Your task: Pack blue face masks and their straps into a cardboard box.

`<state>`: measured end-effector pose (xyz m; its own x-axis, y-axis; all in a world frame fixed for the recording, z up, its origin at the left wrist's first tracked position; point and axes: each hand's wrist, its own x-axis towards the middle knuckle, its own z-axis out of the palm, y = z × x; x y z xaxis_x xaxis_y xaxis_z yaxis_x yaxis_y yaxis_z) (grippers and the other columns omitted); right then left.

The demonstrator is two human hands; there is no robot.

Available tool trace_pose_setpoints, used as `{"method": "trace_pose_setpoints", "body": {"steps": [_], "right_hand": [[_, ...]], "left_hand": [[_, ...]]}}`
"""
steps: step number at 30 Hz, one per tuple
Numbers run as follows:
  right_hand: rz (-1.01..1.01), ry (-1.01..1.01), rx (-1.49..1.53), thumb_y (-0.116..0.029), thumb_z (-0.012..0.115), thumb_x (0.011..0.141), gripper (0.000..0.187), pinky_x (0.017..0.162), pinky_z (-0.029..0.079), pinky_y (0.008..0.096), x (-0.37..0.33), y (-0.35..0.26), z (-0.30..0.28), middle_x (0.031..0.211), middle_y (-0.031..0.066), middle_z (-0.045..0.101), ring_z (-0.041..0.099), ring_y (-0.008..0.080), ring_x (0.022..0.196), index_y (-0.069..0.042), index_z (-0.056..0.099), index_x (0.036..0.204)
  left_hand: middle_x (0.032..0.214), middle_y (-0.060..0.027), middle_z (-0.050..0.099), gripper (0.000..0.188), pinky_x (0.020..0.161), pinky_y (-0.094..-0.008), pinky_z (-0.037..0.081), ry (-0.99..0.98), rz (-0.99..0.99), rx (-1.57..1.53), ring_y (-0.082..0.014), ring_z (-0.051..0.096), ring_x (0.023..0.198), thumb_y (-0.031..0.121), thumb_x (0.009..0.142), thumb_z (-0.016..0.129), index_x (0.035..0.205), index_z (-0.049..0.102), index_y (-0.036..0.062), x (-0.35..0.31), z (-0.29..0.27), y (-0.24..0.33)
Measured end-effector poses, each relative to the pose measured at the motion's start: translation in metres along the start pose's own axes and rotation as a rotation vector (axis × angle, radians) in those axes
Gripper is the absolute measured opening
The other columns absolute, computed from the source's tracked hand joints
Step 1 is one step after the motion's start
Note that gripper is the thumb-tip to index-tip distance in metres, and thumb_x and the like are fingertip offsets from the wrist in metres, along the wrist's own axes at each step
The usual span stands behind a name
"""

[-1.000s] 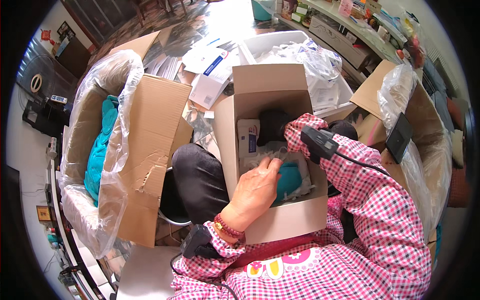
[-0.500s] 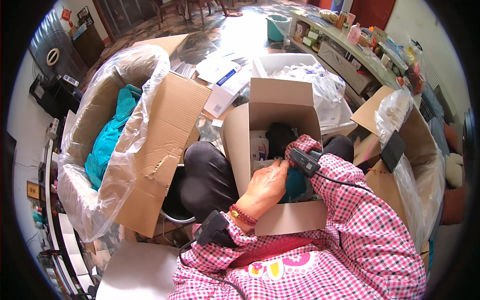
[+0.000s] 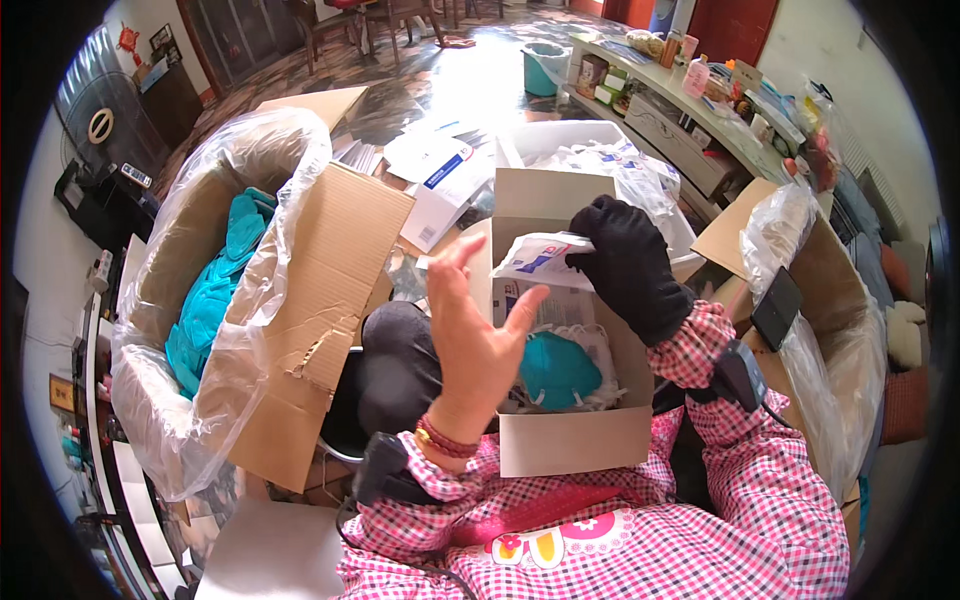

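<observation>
An open cardboard box (image 3: 574, 440) stands between my knees. Inside lie a teal cup-shaped face mask (image 3: 560, 370) with pale straps and some white printed packets (image 3: 570, 304). My right hand (image 3: 630, 265), in a black glove, is closed on the edge of a white printed plastic bag (image 3: 542, 258) above the far part of the box. My bare left hand (image 3: 475, 340) hovers over the box's left side, fingers and thumb spread, holding nothing. A beaded bracelet (image 3: 446, 440) circles that wrist.
On the left, a plastic-lined carton (image 3: 365, 215) holds several teal masks (image 3: 222, 290). Behind my box sits a white bin (image 3: 512, 145) of white plastic bags (image 3: 625, 170). Another lined carton (image 3: 840, 300) is at right. A flattened white printed box (image 3: 440, 195) lies on the floor.
My right hand has come up out of the box with a white plastic bag. The left hand has lifted away to the left and spread its fingers, uncovering the teal mask.
</observation>
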<state>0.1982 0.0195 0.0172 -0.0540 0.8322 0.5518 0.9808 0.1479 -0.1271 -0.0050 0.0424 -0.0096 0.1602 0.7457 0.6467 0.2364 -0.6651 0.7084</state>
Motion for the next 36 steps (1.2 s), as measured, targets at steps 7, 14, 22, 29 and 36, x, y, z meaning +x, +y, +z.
{"method": "trace_pose_setpoints", "body": {"steps": [7, 14, 22, 29, 36], "right_hand": [[0.055, -0.113, 0.323, -0.018, 0.083, 0.076, 0.036, 0.076, 0.055, 0.0422, -0.011, -0.017, -0.040, 0.096, 0.0150, 0.067, 0.068, 0.0360, 0.090, -0.006, 0.064, 0.104], [0.247, -0.458, 0.548, -0.026, 0.082, 0.083, 0.049, 0.084, 0.057, 0.0381, -0.009, -0.015, -0.049, 0.109, 0.0142, 0.073, 0.072, 0.0288, 0.099, -0.006, 0.065, 0.124], [0.184, -0.403, 0.664, -0.024, 0.080, 0.084, 0.053, 0.088, 0.054, 0.0402, -0.019, -0.010, -0.034, 0.112, 0.0169, 0.071, 0.070, 0.0315, 0.102, -0.008, 0.061, 0.130], [0.054, -0.381, 0.602, -0.025, 0.078, 0.082, 0.036, 0.078, 0.055, 0.0429, -0.027, 0.006, -0.012, 0.095, 0.0205, 0.069, 0.068, 0.0389, 0.089, -0.002, 0.069, 0.108], [0.158, -0.399, 0.600, -0.024, 0.076, 0.084, 0.032, 0.080, 0.054, 0.0436, -0.029, -0.006, -0.016, 0.094, 0.0202, 0.070, 0.069, 0.0382, 0.091, -0.003, 0.070, 0.107]], "left_hand": [[0.090, -0.0099, 0.073, 0.027, 0.072, -0.0310, 0.053, -0.189, -0.203, -0.381, -0.0175, 0.068, 0.080, 0.013, 0.082, 0.083, 0.103, 0.070, 0.0004, 0.015, 0.010, 0.005], [0.085, -0.0080, 0.075, 0.018, 0.062, -0.0256, 0.052, -0.267, -0.307, -0.465, -0.0083, 0.067, 0.070, 0.010, 0.087, 0.079, 0.100, 0.069, 0.0012, 0.014, 0.008, 0.009], [0.075, -0.0129, 0.072, 0.023, 0.054, -0.0290, 0.051, -0.284, -0.142, -0.166, -0.0175, 0.071, 0.064, 0.016, 0.088, 0.079, 0.088, 0.062, 0.0012, 0.004, 0.013, -0.002], [0.078, -0.0113, 0.072, 0.016, 0.060, -0.0282, 0.052, -0.351, -0.242, -0.214, -0.0163, 0.071, 0.068, 0.011, 0.088, 0.076, 0.093, 0.065, -0.0001, 0.005, 0.016, 0.001], [0.081, -0.0049, 0.070, 0.016, 0.064, -0.0244, 0.052, -0.356, -0.461, -0.517, -0.0078, 0.065, 0.073, 0.011, 0.091, 0.075, 0.097, 0.067, -0.0013, 0.001, 0.015, 0.001]]}}
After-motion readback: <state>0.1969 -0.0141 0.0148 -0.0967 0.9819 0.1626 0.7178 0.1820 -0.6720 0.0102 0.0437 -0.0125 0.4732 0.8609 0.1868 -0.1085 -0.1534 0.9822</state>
